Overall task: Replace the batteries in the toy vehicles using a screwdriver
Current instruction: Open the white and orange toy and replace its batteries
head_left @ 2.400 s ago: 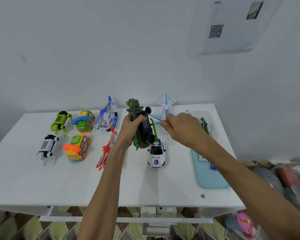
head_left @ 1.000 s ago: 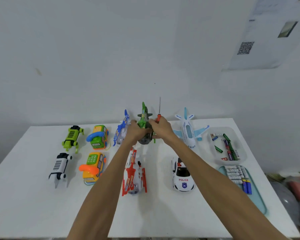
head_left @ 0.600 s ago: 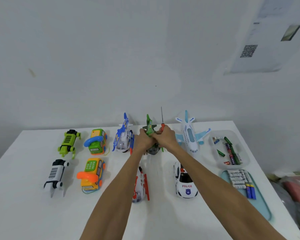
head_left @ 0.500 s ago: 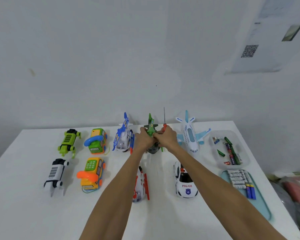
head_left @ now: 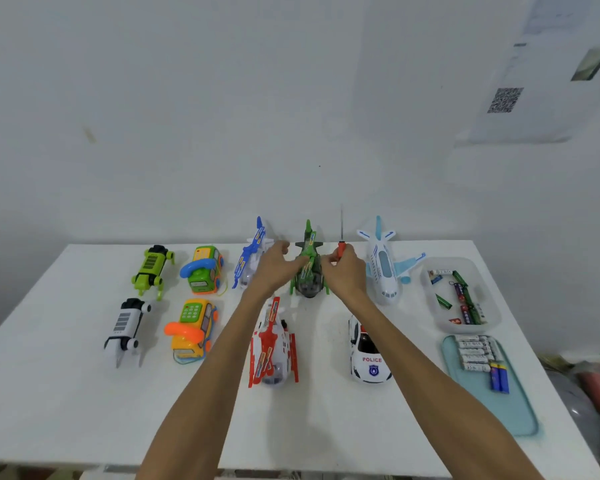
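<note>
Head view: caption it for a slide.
Green helicopter on white table between left hand and right hand, which holds a red screwdriver upright.

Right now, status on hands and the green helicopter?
Left hand loose, thumb against green helicopter. Right hand grips screwdriver, shaft up. It sits upright on table. Blue helicopter and white airplane close either side.

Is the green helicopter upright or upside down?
Upright: the green helicopter sits on the table, rotor blade on top, clear cockpit facing the camera.
</note>
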Tool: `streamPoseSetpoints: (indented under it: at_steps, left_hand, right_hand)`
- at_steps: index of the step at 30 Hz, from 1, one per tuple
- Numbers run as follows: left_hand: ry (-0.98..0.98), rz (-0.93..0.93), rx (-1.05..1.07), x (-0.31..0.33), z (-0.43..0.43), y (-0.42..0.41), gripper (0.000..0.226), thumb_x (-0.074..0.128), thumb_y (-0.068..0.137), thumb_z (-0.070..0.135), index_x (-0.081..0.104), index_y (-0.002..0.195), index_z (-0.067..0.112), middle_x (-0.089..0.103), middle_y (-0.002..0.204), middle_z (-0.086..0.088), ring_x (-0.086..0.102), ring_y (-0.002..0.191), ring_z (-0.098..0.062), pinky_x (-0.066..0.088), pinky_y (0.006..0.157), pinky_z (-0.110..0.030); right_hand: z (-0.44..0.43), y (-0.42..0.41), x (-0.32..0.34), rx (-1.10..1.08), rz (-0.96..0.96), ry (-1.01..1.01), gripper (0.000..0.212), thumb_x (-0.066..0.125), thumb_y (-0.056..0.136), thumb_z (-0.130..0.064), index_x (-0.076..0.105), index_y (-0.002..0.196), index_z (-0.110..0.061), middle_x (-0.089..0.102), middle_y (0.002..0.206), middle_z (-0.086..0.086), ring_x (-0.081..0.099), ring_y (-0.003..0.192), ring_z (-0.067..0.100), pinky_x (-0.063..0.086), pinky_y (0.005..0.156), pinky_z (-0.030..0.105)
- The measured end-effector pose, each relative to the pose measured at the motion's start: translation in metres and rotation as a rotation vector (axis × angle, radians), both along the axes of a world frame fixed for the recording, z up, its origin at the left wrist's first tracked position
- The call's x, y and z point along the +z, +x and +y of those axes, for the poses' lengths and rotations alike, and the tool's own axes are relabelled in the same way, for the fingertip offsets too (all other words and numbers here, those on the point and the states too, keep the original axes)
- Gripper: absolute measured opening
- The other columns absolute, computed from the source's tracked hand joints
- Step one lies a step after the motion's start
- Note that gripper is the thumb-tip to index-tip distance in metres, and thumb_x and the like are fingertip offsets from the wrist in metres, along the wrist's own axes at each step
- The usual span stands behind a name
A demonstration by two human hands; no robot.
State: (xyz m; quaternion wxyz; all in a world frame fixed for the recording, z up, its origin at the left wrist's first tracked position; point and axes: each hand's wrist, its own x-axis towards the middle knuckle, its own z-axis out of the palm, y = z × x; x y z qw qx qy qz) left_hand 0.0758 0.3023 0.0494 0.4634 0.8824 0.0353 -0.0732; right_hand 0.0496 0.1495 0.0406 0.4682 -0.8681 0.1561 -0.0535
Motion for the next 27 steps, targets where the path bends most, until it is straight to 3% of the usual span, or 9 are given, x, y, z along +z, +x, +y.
streamPoseSetpoints:
  at_steps: [3, 8, 11, 13, 17, 19, 22, 25, 27]
  left_hand:
    - [-0.115, -0.054, 0.048, 0.006, 0.031, -0.034, 0.041, 0.065, 0.096, 0.032, 0.062, 0.133, 0.014, 0.062, 0.13, 0.003, 0.057, 0.118, -0.015, 0.048, 0.101, -0.035]
    - [-0.138, 0.012, 0.16, -0.011, 0.06, -0.085, 0.029, 0.06, 0.099, 0.038, 0.07, 0.116, 0.018, 0.068, 0.124, -0.002, 0.06, 0.111, -0.017, 0.05, 0.097, -0.04]
    - [-0.211, 0.095, 0.227, -0.013, 0.058, -0.109, 0.046, 0.057, 0.1, 0.046, 0.063, 0.131, 0.013, 0.061, 0.138, -0.005, 0.055, 0.116, -0.017, 0.043, 0.093, -0.035]
    - [-0.199, 0.227, 0.28, -0.01, 0.052, -0.122, 0.065, 0.057, 0.095, 0.06, 0.053, 0.142, 0.015, 0.053, 0.143, -0.003, 0.05, 0.126, -0.025, 0.039, 0.093, -0.039]
    - [-0.312, 0.45, 0.2, -0.004, 0.039, -0.144, 0.076, 0.06, 0.08, 0.077, 0.054, 0.134, 0.024, 0.053, 0.131, 0.006, 0.053, 0.117, -0.023, 0.042, 0.097, -0.042]
    - [-0.308, 0.403, 0.18, -0.004, 0.038, -0.151, 0.067, 0.066, 0.082, 0.07, 0.055, 0.131, 0.026, 0.058, 0.125, 0.004, 0.055, 0.11, -0.019, 0.043, 0.094, -0.043]
    - [-0.381, 0.276, 0.155, 0.005, 0.042, -0.16, 0.048, 0.081, 0.081, 0.046, 0.06, 0.118, 0.025, 0.072, 0.112, 0.0, 0.07, 0.095, -0.015, 0.057, 0.083, -0.037]
    - [-0.403, 0.177, 0.171, 0.018, 0.042, -0.162, 0.052, 0.089, 0.076, 0.025, 0.058, 0.118, 0.03, 0.074, 0.107, 0.002, 0.074, 0.09, -0.018, 0.059, 0.063, -0.031]
    - [-0.459, 0.123, 0.201, 0.026, 0.036, -0.161, 0.064, 0.092, 0.071, 0.017, 0.058, 0.124, 0.027, 0.074, 0.11, -0.001, 0.074, 0.094, -0.024, 0.063, 0.071, -0.043]
  right_hand:
    - [0.006, -0.03, -0.002, 0.02, 0.008, 0.113, 0.02, 0.061, 0.093, -0.027, 0.047, 0.084, -0.016, 0.057, 0.077, 0.001, 0.064, 0.077, 0.025, 0.055, 0.065, 0.038]
    - [0.033, -0.068, -0.029, 0.193, 0.213, 0.229, 0.024, 0.066, 0.09, -0.037, 0.055, 0.101, -0.019, 0.067, 0.098, 0.004, 0.07, 0.09, 0.024, 0.061, 0.082, 0.049]
    - [0.047, -0.087, -0.031, 0.254, 0.263, 0.228, 0.03, 0.064, 0.092, -0.042, 0.046, 0.09, -0.018, 0.059, 0.088, 0.002, 0.061, 0.081, 0.021, 0.059, 0.081, 0.046]
    - [0.053, -0.095, -0.032, 0.299, 0.324, 0.195, 0.04, 0.061, 0.093, -0.052, 0.047, 0.101, -0.016, 0.056, 0.094, 0.001, 0.056, 0.084, 0.019, 0.053, 0.075, 0.039]
    - [0.059, -0.109, -0.035, 0.316, 0.393, 0.257, 0.049, 0.059, 0.094, -0.058, 0.049, 0.109, -0.013, 0.058, 0.1, 0.002, 0.058, 0.093, 0.022, 0.054, 0.08, 0.037]
    - [0.056, -0.114, -0.031, 0.31, 0.334, 0.221, 0.044, 0.058, 0.096, -0.053, 0.048, 0.111, -0.013, 0.057, 0.103, 0.001, 0.058, 0.091, 0.02, 0.05, 0.072, 0.031]
    - [0.046, -0.115, -0.02, 0.269, 0.218, 0.266, 0.021, 0.059, 0.098, -0.034, 0.048, 0.097, -0.016, 0.063, 0.099, 0.009, 0.062, 0.083, 0.021, 0.058, 0.08, 0.039]
    - [0.03, -0.114, -0.001, 0.24, 0.129, 0.386, 0.013, 0.064, 0.093, -0.02, 0.051, 0.091, -0.016, 0.067, 0.102, 0.016, 0.071, 0.091, 0.029, 0.062, 0.078, 0.049]
    - [0.013, -0.115, 0.019, 0.261, 0.071, 0.485, 0.014, 0.068, 0.093, -0.016, 0.057, 0.099, -0.01, 0.07, 0.103, 0.016, 0.075, 0.088, 0.024, 0.064, 0.071, 0.042]
